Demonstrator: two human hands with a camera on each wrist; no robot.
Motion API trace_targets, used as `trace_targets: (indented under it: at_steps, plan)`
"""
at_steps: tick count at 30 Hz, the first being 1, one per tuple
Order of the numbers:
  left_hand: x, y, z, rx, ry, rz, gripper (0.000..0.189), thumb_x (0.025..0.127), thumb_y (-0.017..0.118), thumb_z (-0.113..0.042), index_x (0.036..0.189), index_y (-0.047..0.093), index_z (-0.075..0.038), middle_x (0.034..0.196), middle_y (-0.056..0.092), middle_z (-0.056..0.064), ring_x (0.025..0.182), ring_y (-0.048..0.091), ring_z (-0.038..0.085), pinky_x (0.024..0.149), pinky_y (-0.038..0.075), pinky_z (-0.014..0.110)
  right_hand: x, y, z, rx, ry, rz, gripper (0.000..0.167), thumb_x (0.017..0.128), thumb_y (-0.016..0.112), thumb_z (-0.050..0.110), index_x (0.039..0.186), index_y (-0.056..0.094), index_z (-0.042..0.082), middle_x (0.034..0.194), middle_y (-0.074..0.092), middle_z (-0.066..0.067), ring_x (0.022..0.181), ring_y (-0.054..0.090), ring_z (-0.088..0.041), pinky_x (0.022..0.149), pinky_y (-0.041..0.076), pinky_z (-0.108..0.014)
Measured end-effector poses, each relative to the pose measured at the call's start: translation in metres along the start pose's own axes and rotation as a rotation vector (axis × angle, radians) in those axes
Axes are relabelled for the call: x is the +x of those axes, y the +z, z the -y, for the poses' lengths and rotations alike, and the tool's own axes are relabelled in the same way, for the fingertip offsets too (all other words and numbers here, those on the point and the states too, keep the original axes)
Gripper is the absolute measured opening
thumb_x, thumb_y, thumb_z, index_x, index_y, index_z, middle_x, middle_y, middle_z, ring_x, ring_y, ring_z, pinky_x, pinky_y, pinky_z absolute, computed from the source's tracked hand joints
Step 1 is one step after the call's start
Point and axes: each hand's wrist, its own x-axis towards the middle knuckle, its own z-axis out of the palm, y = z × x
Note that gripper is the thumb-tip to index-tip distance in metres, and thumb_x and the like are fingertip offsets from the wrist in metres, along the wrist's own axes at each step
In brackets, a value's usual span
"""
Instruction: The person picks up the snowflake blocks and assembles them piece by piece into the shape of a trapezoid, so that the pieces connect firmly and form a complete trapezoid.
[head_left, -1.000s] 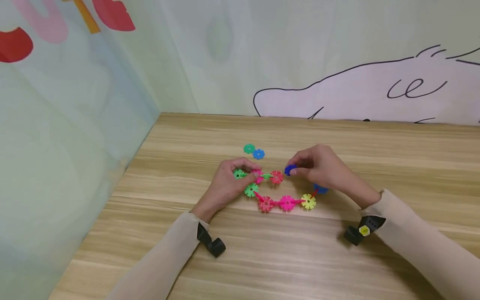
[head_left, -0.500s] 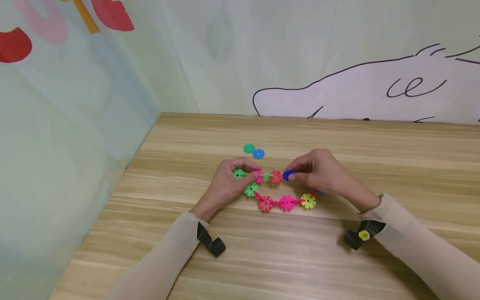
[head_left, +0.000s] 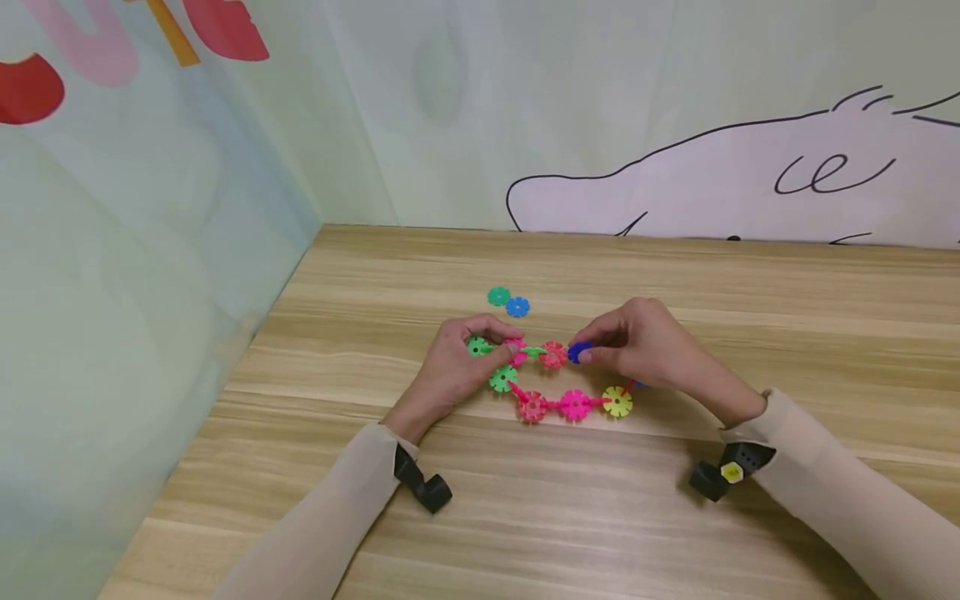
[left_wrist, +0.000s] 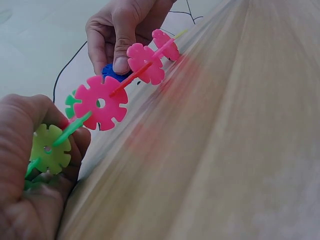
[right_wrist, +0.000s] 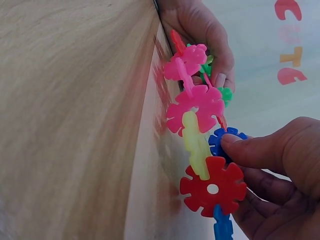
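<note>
A chain of slotted plastic flower discs bends back on itself on the wooden table (head_left: 570,517). My left hand (head_left: 457,362) pinches a pink disc (head_left: 518,353) in its upper row, beside a green disc (head_left: 476,347). Between thumb and finger, my right hand (head_left: 645,346) holds a dark blue disc (head_left: 577,352) at the edge of the coral-red disc (head_left: 553,355) that ends this row. Whether their slots interlock, I cannot tell. The lower row includes a bright pink disc (head_left: 575,405) and a yellow disc (head_left: 617,402). In the right wrist view, a red disc (right_wrist: 213,187) and a blue disc (right_wrist: 223,225) follow.
Two loose discs, one green (head_left: 498,297) and one blue (head_left: 517,307), lie together behind the left hand. A printed wall covering (head_left: 420,125) rises along the table's back and left edges. Each sleeve cuff carries a black wrist camera (head_left: 433,493).
The right hand has moved slightly left and down, bringing the dark blue disc from a small gap to the coral-red disc's edge. The left hand has kept its grip and place.
</note>
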Motion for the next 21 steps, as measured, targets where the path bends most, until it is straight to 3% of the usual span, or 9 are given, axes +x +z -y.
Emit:
trace_targets:
  at_steps: [12, 21]
  plan:
    - [0.000, -0.001, 0.001, -0.012, -0.009, 0.005, 0.016, 0.096, 0.078, -0.017, 0.112, 0.082, -0.014, 0.108, 0.081, 0.003, 0.104, 0.068, 0.019, 0.097, 0.051, 0.038, 0.002, 0.008, 0.003, 0.031, 0.028, -0.029, 0.015, 0.095, 0.081, 0.007, 0.108, 0.086, 0.010, 0.103, 0.085, -0.006, 0.078, 0.065, -0.013, 0.063, 0.048, -0.021]
    - [-0.001, -0.001, 0.000, -0.005, -0.002, 0.009, 0.016, 0.096, 0.078, -0.017, 0.112, 0.082, -0.014, 0.108, 0.081, 0.002, 0.103, 0.068, 0.019, 0.096, 0.051, 0.037, 0.002, 0.010, 0.005, -0.028, -0.066, -0.094, 0.016, 0.091, 0.083, 0.002, 0.104, 0.087, 0.010, 0.097, 0.085, -0.007, 0.073, 0.065, -0.009, 0.062, 0.048, -0.020]
